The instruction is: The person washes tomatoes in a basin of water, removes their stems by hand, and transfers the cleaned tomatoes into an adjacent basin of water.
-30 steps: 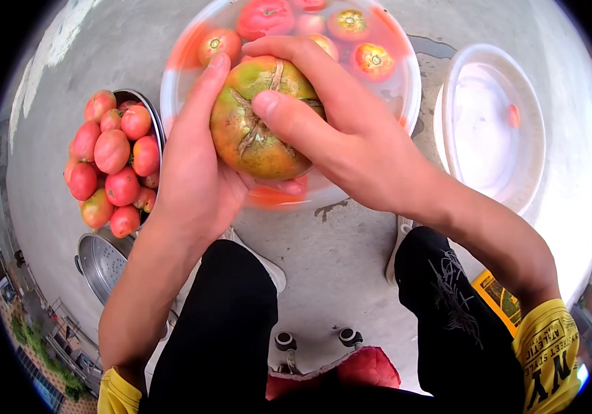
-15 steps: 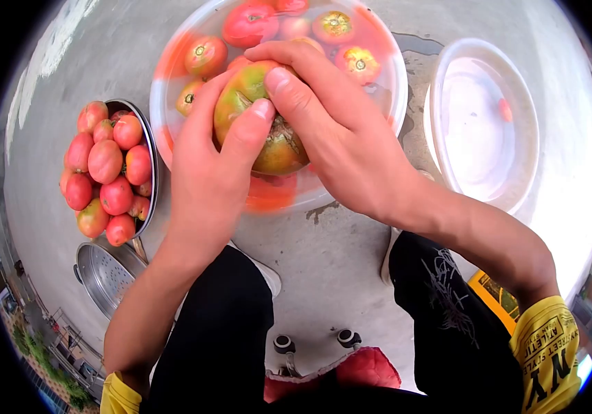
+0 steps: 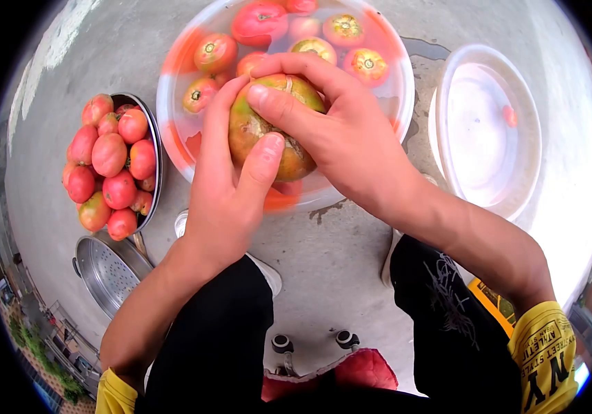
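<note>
Above the water-filled tub [image 3: 163, 114] | scarred tomato [image 3: 249, 127] held between the fingers of left hand [image 3: 223, 200] and right hand [image 3: 351, 141] | splitting could be caused by excess pressure, a drop by slick skin.

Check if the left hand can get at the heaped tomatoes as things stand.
Probably not without letting go: the left hand is holding the big greenish tomato together with the right hand. The path looks free, though; nothing visible stands between it and the heaped tomatoes.
</note>
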`<state>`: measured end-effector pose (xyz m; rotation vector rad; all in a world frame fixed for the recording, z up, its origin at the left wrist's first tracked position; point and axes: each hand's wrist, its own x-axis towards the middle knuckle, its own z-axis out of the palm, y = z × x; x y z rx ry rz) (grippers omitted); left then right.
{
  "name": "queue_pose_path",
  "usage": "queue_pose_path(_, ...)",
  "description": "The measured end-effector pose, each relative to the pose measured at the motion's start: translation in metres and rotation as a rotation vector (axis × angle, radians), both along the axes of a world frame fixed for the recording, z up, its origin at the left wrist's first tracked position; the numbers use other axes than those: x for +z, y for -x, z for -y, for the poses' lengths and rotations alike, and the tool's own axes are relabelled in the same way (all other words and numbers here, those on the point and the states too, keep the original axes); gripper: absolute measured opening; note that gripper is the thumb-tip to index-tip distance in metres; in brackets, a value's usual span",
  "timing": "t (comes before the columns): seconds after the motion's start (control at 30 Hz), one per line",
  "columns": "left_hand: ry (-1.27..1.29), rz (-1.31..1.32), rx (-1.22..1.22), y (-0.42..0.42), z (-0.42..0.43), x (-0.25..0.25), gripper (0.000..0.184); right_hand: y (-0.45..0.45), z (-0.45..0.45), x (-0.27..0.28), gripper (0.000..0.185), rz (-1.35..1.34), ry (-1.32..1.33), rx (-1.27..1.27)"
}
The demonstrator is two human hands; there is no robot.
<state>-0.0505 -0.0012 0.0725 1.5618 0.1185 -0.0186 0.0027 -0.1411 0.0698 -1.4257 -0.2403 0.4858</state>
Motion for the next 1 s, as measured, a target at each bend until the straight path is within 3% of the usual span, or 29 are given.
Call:
queue_pose_path(0.07,-0.282,0.139,-0.077,-0.001,-0.002,-0.001,0.044,0.000,-0.004,0.000,0.037,-0.119,-0.040,-0.013)
queue_pose_path(0.1,-0.280,0.141,-0.079,-0.004,-0.002,-0.001,0.044,0.001,-0.006,-0.002,0.036,-0.133,-0.077,-0.043)
queue_pose_path(0.17,-0.026,-0.050,-0.041,-0.010,-0.002,0.002,0.044,0.001,-0.007,-0.006,0.034,-0.146,-0.113,-0.073)
queue_pose_path(0.27,0.147,-0.177,-0.065,-0.010,-0.001,0.009,0.043,0.003,-0.001,-0.010,0.036,-0.070,-0.167,-0.108)
queue_pose_path(0.43,0.123,-0.286,-0.109,-0.015,0.000,-0.002,0.041,0.011,0.007,-0.011,0.045,-0.238,-0.031,-0.053)
queue_pose_path(0.57,0.176,-0.312,-0.081,-0.012,0.002,-0.006,0.040,0.013,0.007,-0.013,0.050,-0.328,-0.156,-0.038)
queue_pose_path(0.6,0.183,-0.270,-0.058,-0.012,0.003,-0.008,0.039,0.014,0.001,-0.016,0.051,-0.311,-0.156,-0.114)
queue_pose_path(0.83,-0.034,-0.033,0.080,-0.007,0.000,-0.035,0.039,0.003,0.005,-0.007,0.056,-0.567,0.046,0.096)
queue_pose_path(1.0,0.129,-0.243,0.059,-0.002,0.009,-0.027,0.034,0.001,0.012,-0.022,0.053,-0.575,0.059,0.140)
